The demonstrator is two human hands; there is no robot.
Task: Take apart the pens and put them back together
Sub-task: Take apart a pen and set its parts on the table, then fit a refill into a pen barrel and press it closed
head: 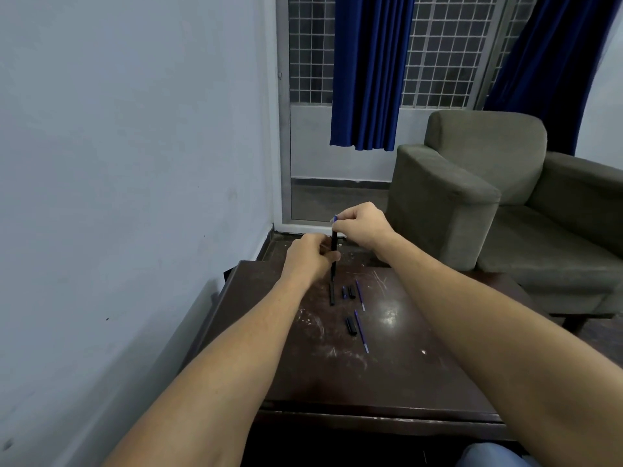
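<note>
Dark brown table (404,372), scratched and scuffed with pale marks, is standing against a pale wall (118,163). A grilled window (445,62), blue curtains (367,72) and an olive armchair (472,183) are showing behind it.

Both forearms are reaching forward over the table top. The left hand (308,254) is gripping a black pen barrel (333,246), fingers curling round its middle and holding it upright above the table's far edge. The right hand (362,224) is pinching a blue piece (335,218) at the barrel's top end between thumb and forefinger, with the other fingers curling in beside them. Whether this blue piece is a refill end or a plug cannot be told.

Loose parts are lying on the table just below the hands:
- a second black barrel (332,294), directly under the held one;
- a short blue-tipped piece (344,292) and a short black piece (352,292), lying side by side to its right;
- a blue refill (360,295), just right of those;
- a black cap (351,325), nearer the person;
- a second blue refill (361,332), lying just beside the cap on its right.
</note>
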